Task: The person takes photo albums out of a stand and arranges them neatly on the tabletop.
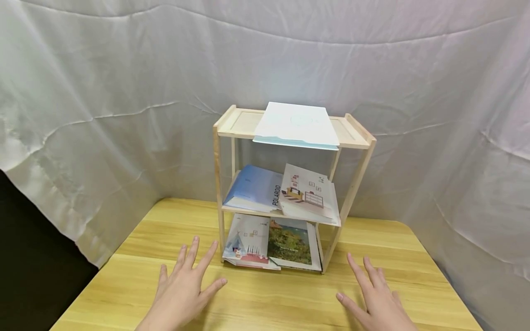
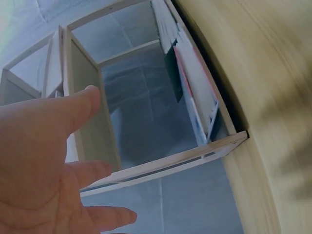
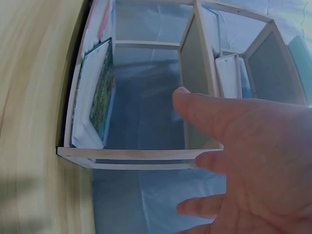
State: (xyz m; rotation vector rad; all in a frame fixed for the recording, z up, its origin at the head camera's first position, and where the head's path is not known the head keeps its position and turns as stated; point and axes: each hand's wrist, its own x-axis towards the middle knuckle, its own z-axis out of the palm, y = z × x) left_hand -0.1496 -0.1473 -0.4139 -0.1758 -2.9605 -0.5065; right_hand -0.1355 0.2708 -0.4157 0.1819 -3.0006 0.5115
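Observation:
A small wooden shelf [image 1: 348, 184] with three levels stands on the table. Across its top lies a white album with a pale blue edge [image 1: 296, 124]. The middle level holds a blue album marked POLAROID [image 1: 252, 186] and a white illustrated album [image 1: 308, 191] overlapping it. On the bottom level lie an album with a tent picture [image 1: 248, 239] and a photo album with a green landscape cover [image 1: 290, 243]. My left hand [image 1: 184, 285] is spread in front of the shelf, to its left. My right hand [image 1: 377, 294], fingers apart, is in front to its right. Neither holds anything.
The yellow wooden table [image 1: 265, 303] has its left and right edges in view. Grey-white cloth [image 1: 165, 59] hangs behind the shelf and along both sides. A black area [image 1: 37, 257] shows at the lower left beyond the table.

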